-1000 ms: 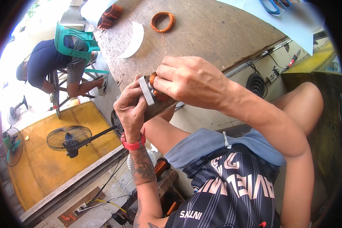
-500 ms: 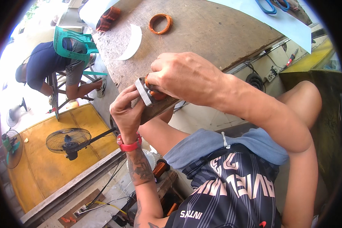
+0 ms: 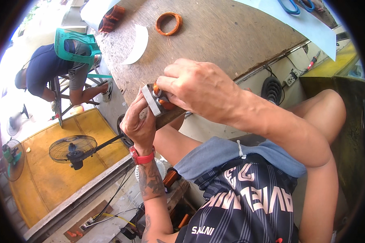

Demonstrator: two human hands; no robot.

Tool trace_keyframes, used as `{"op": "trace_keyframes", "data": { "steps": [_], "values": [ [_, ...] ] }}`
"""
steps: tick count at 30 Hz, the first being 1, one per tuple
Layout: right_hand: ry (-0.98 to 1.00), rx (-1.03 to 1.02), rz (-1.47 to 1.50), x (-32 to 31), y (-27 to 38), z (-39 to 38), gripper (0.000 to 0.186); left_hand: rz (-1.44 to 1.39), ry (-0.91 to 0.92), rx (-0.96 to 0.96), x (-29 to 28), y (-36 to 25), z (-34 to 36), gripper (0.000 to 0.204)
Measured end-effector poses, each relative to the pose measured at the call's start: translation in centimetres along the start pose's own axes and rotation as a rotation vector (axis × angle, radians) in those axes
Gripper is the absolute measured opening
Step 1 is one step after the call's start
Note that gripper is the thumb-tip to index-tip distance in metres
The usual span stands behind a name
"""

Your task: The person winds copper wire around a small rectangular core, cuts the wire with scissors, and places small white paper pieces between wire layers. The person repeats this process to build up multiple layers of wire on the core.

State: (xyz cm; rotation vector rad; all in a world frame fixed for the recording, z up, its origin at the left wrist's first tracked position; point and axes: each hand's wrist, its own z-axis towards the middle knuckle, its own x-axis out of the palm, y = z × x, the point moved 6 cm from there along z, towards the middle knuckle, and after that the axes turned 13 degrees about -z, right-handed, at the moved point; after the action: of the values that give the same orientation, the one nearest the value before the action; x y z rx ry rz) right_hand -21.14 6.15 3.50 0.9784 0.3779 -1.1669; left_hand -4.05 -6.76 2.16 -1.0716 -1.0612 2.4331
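Note:
At the wooden table's (image 3: 227,36) near edge, my left hand (image 3: 137,123) is closed around the side of a small grey metal block, apparently a motor stator core (image 3: 151,102), and holds it tilted. Orange copper windings (image 3: 166,104) with pale bits between them sit in its opening. My right hand (image 3: 200,85) reaches across from the right, its fingers bent and closed at the copper winding on top of the core. Its fingertips are partly hidden behind the knuckles, so how firmly they grip cannot be made out.
Beyond my hands lie a copper wire ring (image 3: 169,24), a bundle of copper coils (image 3: 112,19) and a curved white paper strip (image 3: 138,44). Blue-handled scissors (image 3: 288,7) rest on a white sheet (image 3: 312,30). A black fan (image 3: 72,150) stands left; a person (image 3: 48,65) bends over farther off.
My right hand has shifted slightly right and down, uncovering more of the copper winding. My left hand has also moved down a little, still holding the core.

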Motion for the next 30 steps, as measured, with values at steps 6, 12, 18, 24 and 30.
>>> {"op": "trace_keyframes", "data": {
  "steps": [6, 12, 18, 24, 30],
  "values": [
    [-0.1, -0.153, -0.12, -0.5, 0.8, 0.0, 0.012, -0.076, 0.03, 0.005, 0.1, -0.7, 0.6, 0.025],
    [-0.152, -0.255, -0.207, 0.0, 1.3, -0.1, 0.011, -0.222, 0.111, -0.175, 0.3, -0.4, 1.4, 0.029],
    [-0.149, -0.279, -0.191, 0.2, 1.2, 0.0, 0.011, -0.381, 0.005, -0.305, 0.0, 0.2, 0.6, 0.021],
    [-0.135, -0.19, -0.202, 0.2, 1.1, 0.2, 0.016, -0.387, -0.073, -0.363, 0.1, 0.9, -0.1, 0.018],
    [-0.06, 0.026, -0.122, 0.6, -0.4, 0.6, 0.02, -0.329, 0.147, -0.292, -0.5, 1.3, 1.0, 0.026]
  ]
}}
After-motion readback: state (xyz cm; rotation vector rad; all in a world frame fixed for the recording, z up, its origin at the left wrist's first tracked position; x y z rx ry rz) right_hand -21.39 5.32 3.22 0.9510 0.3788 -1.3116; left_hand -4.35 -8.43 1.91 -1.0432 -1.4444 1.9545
